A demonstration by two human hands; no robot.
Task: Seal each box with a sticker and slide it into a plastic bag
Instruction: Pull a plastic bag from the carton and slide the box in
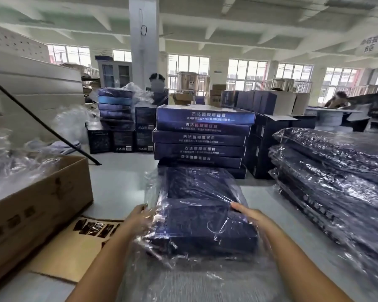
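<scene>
Bagging box [205,227], lower centre | left hand [138,216] pinches bag [151,188] edge; right hand [248,213] on box's right side, grip unclear | advice: hold mouth taut, push box in squarely

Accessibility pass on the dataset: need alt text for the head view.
A dark blue flat cardboard box lies inside a crinkled clear plastic bag on a grey table, left hand gripping the bag's left edge, right hand at its right side. Behind: a stack of unbagged dark blue printed boxes; right: piled bagged boxes; left: a brown cardboard carton.
</scene>
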